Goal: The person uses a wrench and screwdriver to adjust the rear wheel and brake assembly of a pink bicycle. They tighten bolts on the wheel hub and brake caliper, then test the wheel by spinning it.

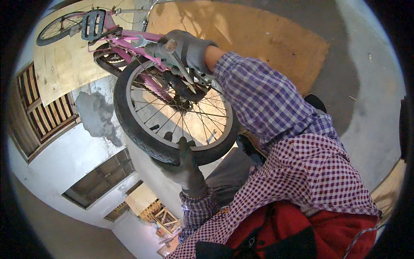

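A small pink bicycle [155, 86] stretches from the upper left toward me, its spoked rear wheel [133, 114] closest. My left hand [183, 166], in a grey glove, grips the wheel's black tyre at its near edge, thumb on top and fingers partly hidden beneath. Over the far side of the wheel, my gloved right hand [185, 49] is closed around a long metal tool [182, 65] with a rounded end; its exact kind is unclear. A grey metal jaw-like end [140, 41] shows beside those fingers, against the pink frame. Chain and hub parts lie just under this hand.
A black pedal [93, 25] and the other wheel [60, 28] are at the upper left. A brown board [267, 39] lies on the grey floor [371, 86]. Slatted wooden shutters [47, 103] are set in the white wall, and wooden frames [166, 220] stand farther off.
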The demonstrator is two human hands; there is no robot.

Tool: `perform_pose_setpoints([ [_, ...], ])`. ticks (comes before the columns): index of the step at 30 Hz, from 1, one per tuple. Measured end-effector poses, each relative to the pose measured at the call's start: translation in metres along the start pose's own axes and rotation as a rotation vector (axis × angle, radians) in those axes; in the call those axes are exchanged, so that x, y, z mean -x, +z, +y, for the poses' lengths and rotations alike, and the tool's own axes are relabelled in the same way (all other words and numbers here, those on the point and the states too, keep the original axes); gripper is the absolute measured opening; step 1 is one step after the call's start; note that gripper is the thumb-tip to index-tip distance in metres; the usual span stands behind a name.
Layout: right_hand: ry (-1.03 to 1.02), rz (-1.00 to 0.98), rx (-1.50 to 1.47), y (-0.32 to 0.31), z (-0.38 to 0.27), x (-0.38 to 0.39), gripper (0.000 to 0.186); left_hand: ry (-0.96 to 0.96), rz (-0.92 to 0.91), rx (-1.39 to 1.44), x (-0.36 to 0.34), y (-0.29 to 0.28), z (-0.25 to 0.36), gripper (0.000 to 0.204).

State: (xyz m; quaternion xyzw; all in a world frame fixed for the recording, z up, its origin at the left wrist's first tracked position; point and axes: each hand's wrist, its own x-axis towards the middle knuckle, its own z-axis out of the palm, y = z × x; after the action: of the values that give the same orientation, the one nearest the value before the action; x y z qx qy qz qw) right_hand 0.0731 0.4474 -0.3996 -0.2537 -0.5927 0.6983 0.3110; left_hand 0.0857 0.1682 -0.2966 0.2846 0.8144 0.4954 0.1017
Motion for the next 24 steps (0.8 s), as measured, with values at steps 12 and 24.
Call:
perform_pose_setpoints([
  [12, -0.038, 0.165, -0.008, 0.008, 0.005, 0.012, 0.049, 0.098, 0.113, -0.052, -0.020, -0.041, -0.046, 0.080],
  [24, -0.052, 0.144, 0.343, 0.001, 0.042, 0.004, 0.041, 0.065, 0.127, 0.043, -0.050, -0.037, -0.104, 0.074],
])
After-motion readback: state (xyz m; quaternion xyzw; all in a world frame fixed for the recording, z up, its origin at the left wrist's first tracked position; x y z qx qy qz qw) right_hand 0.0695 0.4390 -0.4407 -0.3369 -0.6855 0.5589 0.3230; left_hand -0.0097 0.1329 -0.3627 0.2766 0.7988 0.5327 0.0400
